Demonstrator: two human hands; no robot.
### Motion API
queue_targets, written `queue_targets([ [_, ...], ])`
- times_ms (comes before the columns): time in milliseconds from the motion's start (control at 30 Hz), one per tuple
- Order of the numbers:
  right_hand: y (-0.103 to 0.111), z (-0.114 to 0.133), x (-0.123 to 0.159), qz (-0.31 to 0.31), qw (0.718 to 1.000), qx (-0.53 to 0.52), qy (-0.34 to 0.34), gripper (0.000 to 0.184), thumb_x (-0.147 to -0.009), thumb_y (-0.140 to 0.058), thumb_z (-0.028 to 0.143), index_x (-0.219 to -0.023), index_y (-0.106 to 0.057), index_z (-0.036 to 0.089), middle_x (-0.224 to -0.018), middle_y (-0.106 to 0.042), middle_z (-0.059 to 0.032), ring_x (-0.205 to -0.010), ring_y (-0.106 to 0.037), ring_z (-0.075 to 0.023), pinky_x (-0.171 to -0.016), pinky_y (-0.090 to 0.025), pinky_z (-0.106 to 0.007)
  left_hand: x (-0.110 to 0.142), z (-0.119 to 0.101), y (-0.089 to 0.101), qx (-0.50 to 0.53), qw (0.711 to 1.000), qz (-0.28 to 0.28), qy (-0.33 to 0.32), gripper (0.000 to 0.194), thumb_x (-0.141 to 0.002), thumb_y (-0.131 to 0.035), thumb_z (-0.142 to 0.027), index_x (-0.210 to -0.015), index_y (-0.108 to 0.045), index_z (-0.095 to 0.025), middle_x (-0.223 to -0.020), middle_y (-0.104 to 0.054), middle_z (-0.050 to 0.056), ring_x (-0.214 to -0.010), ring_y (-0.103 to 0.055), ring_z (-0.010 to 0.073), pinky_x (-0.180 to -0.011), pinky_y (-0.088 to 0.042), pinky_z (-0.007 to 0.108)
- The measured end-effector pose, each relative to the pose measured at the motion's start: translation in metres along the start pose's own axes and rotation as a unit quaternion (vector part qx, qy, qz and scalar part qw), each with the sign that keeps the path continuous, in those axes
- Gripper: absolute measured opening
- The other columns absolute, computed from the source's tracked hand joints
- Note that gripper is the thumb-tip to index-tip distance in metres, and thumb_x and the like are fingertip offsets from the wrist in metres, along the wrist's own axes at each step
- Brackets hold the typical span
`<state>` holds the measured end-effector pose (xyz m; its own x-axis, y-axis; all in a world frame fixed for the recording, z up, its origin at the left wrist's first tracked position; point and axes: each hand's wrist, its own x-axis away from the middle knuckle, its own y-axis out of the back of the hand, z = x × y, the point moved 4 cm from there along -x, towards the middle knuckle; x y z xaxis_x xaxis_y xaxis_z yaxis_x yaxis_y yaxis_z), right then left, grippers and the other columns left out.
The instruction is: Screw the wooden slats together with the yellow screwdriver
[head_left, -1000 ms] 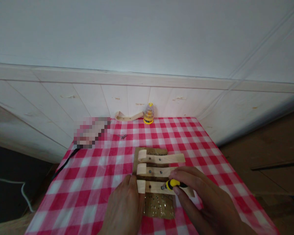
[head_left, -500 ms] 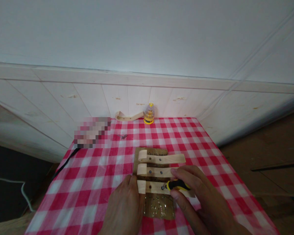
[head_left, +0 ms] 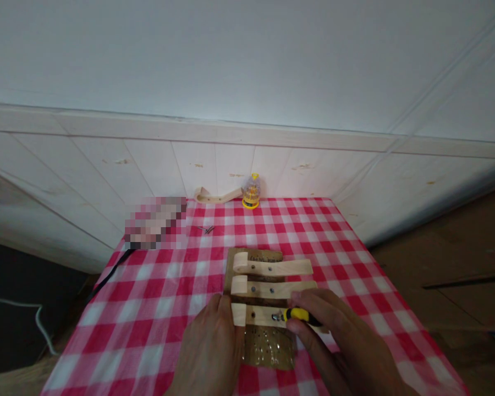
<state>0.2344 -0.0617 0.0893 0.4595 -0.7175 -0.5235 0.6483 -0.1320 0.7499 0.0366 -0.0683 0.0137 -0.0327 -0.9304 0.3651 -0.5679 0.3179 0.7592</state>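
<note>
A brown board (head_left: 268, 347) with three pale wooden hooks screwed across it lies on the red-and-white checked tablecloth (head_left: 157, 286). My left hand (head_left: 210, 346) rests flat against the left end of the nearest wooden hook (head_left: 256, 316), fingers together, steadying it. My right hand (head_left: 338, 344) is closed around a yellow-and-black screwdriver (head_left: 299, 315). The screwdriver's tip sits on a screw (head_left: 275, 317) in that nearest hook. The two farther hooks (head_left: 272, 278) lie free of both hands.
Loose screws (head_left: 206, 229) lie on the cloth beyond the board. A spare wooden hook (head_left: 216, 196) and a yellow bit holder (head_left: 251, 192) stand at the table's far edge by the white panelled wall. A blurred object (head_left: 154, 223) with a black cable (head_left: 107, 278) sits far left.
My right hand has slid slightly back and right along the screwdriver, uncovering more of the middle hook. My left hand and the board have stayed put.
</note>
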Motion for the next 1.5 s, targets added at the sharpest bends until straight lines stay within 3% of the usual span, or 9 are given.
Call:
queue_targets([
  [100,0.001,0.002,0.002,-0.009,1.0,0.001,0.001,0.034,-0.106,-0.054,0.017,-0.139,-0.059,0.024,-0.113,-0.081,-0.0085,-0.099,-0.083,-0.0214,-0.082,-0.072,-0.027,0.0,-0.001,0.001,-0.01,1.0,0.002,-0.001,0.033,-0.103,-0.039,-0.018,-0.115,-0.07,-0.016,-0.115,-0.077,0.015,-0.102,-0.077,0.0281,-0.09,-0.059,0.041],
  [267,0.007,0.002,0.008,-0.015,0.999,0.026,-0.029,0.045,-0.101,-0.054,0.016,-0.145,-0.058,0.025,-0.127,-0.08,-0.0095,-0.116,-0.08,-0.0264,-0.096,-0.071,-0.036,0.0,0.001,-0.002,-0.02,1.0,0.0,-0.012,0.032,-0.103,-0.039,-0.018,-0.113,-0.07,-0.016,-0.114,-0.077,0.015,-0.103,-0.077,0.0289,-0.089,-0.058,0.042],
  [700,0.0,0.002,0.003,-0.005,1.0,-0.017,-0.001,0.039,-0.106,-0.054,0.015,-0.144,-0.059,0.024,-0.118,-0.079,-0.0073,-0.106,-0.081,-0.0183,-0.092,-0.069,-0.025,0.0,0.002,-0.004,-0.025,1.0,-0.012,-0.013,0.032,-0.102,-0.039,-0.019,-0.111,-0.069,-0.016,-0.113,-0.077,0.015,-0.098,-0.077,0.0285,-0.087,-0.059,0.042],
  [900,0.006,0.003,0.008,-0.032,0.999,0.011,-0.034,0.044,-0.104,-0.054,0.022,-0.147,-0.059,0.029,-0.128,-0.08,-0.0082,-0.113,-0.081,-0.0281,-0.089,-0.073,-0.036,0.0,0.002,-0.005,-0.029,0.999,-0.013,-0.021,0.031,-0.103,-0.039,-0.018,-0.111,-0.069,-0.017,-0.112,-0.077,0.014,-0.1,-0.077,0.0279,-0.088,-0.058,0.04],
  [1267,0.001,-0.001,0.002,-0.028,1.0,-0.008,0.002,0.03,-0.104,-0.058,0.016,-0.132,-0.063,0.026,-0.107,-0.081,-0.0051,-0.093,-0.083,-0.0182,-0.078,-0.071,-0.023,-0.001,0.006,-0.007,-0.016,1.0,0.0,-0.02,0.035,-0.104,-0.036,-0.02,-0.116,-0.069,-0.016,-0.116,-0.076,0.016,-0.1,-0.076,0.0289,-0.088,-0.058,0.042],
  [1400,0.006,-0.001,0.006,-0.039,0.999,-0.005,-0.032,0.037,-0.103,-0.056,0.019,-0.139,-0.062,0.027,-0.121,-0.081,-0.0082,-0.107,-0.082,-0.0248,-0.089,-0.072,-0.033,0.0,0.005,-0.006,-0.022,0.999,-0.003,-0.024,0.033,-0.104,-0.036,-0.021,-0.113,-0.068,-0.017,-0.114,-0.076,0.015,-0.102,-0.076,0.0288,-0.09,-0.059,0.043],
  [1500,0.008,-0.001,0.008,-0.035,0.998,0.008,-0.045,0.04,-0.102,-0.057,0.018,-0.14,-0.063,0.027,-0.122,-0.081,-0.0075,-0.108,-0.082,-0.0253,-0.091,-0.072,-0.034,0.0,0.006,-0.007,-0.019,1.0,0.0,-0.023,0.033,-0.105,-0.036,-0.023,-0.111,-0.068,-0.017,-0.114,-0.075,0.015,-0.102,-0.075,0.0297,-0.091,-0.059,0.045],
])
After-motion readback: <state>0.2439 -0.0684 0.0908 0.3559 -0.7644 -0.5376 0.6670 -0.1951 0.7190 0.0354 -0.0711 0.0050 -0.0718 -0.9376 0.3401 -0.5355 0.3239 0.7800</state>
